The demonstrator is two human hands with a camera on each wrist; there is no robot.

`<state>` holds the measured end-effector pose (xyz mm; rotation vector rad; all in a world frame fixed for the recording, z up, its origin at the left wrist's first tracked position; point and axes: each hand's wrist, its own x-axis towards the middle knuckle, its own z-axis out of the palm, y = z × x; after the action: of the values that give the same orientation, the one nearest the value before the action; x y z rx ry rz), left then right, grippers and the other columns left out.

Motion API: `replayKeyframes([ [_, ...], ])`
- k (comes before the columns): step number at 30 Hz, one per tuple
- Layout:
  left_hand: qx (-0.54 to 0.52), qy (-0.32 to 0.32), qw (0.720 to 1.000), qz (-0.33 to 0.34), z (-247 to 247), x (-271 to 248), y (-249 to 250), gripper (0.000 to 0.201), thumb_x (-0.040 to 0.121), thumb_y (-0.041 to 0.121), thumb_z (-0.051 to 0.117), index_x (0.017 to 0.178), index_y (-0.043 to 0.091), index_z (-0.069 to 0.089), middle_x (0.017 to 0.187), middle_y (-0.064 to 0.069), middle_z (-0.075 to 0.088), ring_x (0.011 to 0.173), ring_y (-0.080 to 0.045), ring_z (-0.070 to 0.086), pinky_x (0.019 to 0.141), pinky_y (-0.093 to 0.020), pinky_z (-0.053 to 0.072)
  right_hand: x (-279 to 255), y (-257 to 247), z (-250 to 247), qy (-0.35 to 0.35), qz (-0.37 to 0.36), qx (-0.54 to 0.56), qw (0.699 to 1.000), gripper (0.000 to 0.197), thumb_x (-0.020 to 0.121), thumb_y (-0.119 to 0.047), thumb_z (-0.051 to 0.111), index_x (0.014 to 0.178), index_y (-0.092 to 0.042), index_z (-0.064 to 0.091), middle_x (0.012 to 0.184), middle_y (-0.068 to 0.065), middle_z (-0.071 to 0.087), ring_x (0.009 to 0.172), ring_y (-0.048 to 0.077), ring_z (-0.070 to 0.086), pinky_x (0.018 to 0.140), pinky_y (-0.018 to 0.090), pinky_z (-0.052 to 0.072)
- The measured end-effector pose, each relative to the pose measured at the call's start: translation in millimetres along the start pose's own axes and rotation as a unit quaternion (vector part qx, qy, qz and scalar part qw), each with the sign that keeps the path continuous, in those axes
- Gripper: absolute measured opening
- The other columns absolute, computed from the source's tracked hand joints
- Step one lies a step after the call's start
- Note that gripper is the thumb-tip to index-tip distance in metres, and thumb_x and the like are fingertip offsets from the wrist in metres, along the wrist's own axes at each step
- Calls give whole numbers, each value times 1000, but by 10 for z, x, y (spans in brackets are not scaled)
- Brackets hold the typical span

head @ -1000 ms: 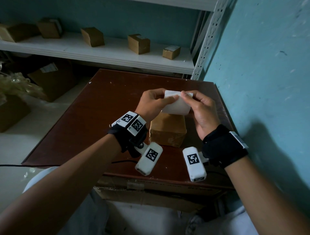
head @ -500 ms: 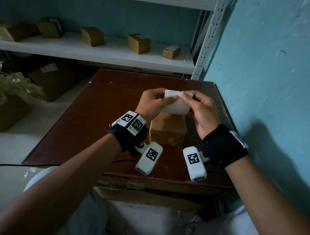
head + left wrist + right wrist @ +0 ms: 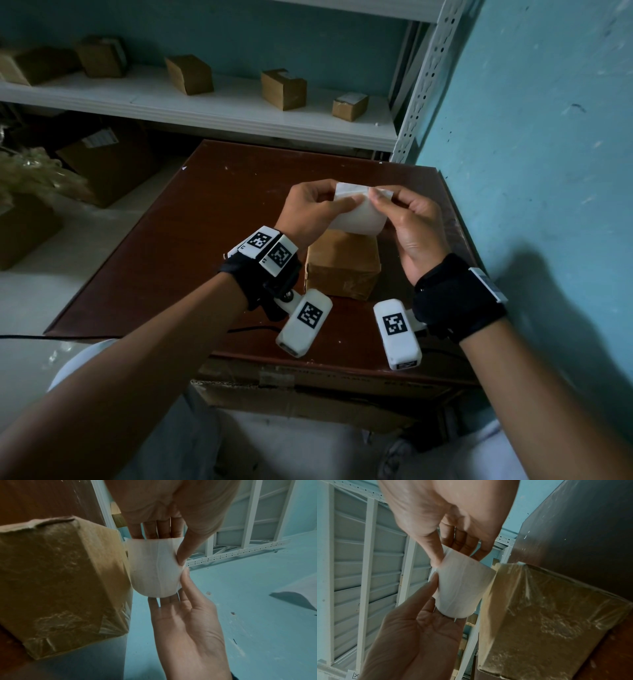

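A curled white paper sheet is held in the air between both hands, just above a brown cardboard box wrapped in clear tape. My left hand pinches the sheet's left part, thumb on the near face and fingers behind. My right hand pinches its top right edge the same way. In the left wrist view the sheet bows outward between the left hand above and the right hand below, with the box beside it. The right wrist view shows the sheet and the box.
The box stands on a dark brown table set against a teal wall on the right. Behind the table a white shelf carries several small cardboard boxes. Larger cartons sit on the floor at the left.
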<state>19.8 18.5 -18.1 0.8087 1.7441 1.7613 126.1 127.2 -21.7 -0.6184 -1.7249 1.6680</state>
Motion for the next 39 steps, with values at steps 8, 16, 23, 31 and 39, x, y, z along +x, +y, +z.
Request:
replayKeyframes([
  [8, -5, 5, 1000, -2, -7, 4, 13, 18, 84, 19, 70, 97, 6, 69, 106, -13, 68, 103, -30, 64, 90, -45, 52, -2, -9, -6, -8, 5, 6, 1000, 8, 90, -15, 66, 96, -14, 71, 97, -2, 72, 95, 10, 65, 90, 45, 54],
  [16, -6, 21, 1000, 10, -14, 5, 20, 13, 86, 21, 70, 95, 13, 69, 104, -9, 69, 101, -27, 66, 89, -45, 55, 42, 44, -4, 39, -31, -45, 998, 24, 85, -22, 74, 109, -17, 70, 109, -1, 69, 102, 8, 63, 87, 31, 57],
  [23, -13, 38, 999, 27, -21, 30, 6, 11, 88, 17, 67, 97, 11, 67, 98, -10, 68, 91, -24, 68, 77, -34, 58, 47, 62, -21, 61, -133, -162, 976, 22, 85, -26, 74, 102, -13, 67, 97, -3, 68, 87, 6, 64, 78, 22, 55],
  [31, 103, -20, 992, 76, 31, 59, -42, 20, 80, 2, 71, 97, 11, 67, 98, -3, 67, 90, -17, 65, 81, -31, 56, 57, 20, -11, 53, -19, -63, 996, 17, 91, -26, 67, 99, -12, 73, 94, 6, 75, 90, 18, 71, 87, 37, 58],
  [39, 150, -77, 982, 88, 49, 75, -66, 31, 76, 2, 73, 100, 18, 62, 100, 3, 60, 89, -10, 61, 72, -21, 50, 19, -28, -13, 36, -5, -43, 998, 7, 91, -18, 67, 93, -13, 71, 96, 11, 73, 94, 24, 70, 86, 35, 58],
])
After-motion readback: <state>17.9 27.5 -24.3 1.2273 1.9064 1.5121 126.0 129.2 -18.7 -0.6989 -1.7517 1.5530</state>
